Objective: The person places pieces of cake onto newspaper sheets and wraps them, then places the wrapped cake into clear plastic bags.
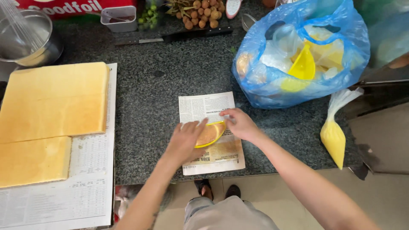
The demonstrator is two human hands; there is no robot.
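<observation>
Your left hand (185, 138) lies flat over one yellow mould (211, 134) with cake in it – palm down, fingers spread, pressing rather than closed around it. Your right hand (239, 123) pinches the mould's far rim between fingertips, so that grip is closed on the mould. The mould sits on one sheet of newspaper (204, 106) at the middle of the dark granite tabletop (157, 106).

Count around it:
- 2 sponge slabs (53, 100) at left, a big one and a smaller one below, just beside each other, on a second, larger newspaper sheet (81, 196).
- 1 blue bag (298, 55) top right, holding more yellow moulds – number not clear through the plastic.
- 1 piping bag (333, 136) with yellow cream at the tabletop's right edge, tip pointing down.
- 1 steel bowl (27, 38) with 1 whisk in it, top left.
- 1 knife (174, 37) along the back, beside a bunch of longans (202, 12).
</observation>
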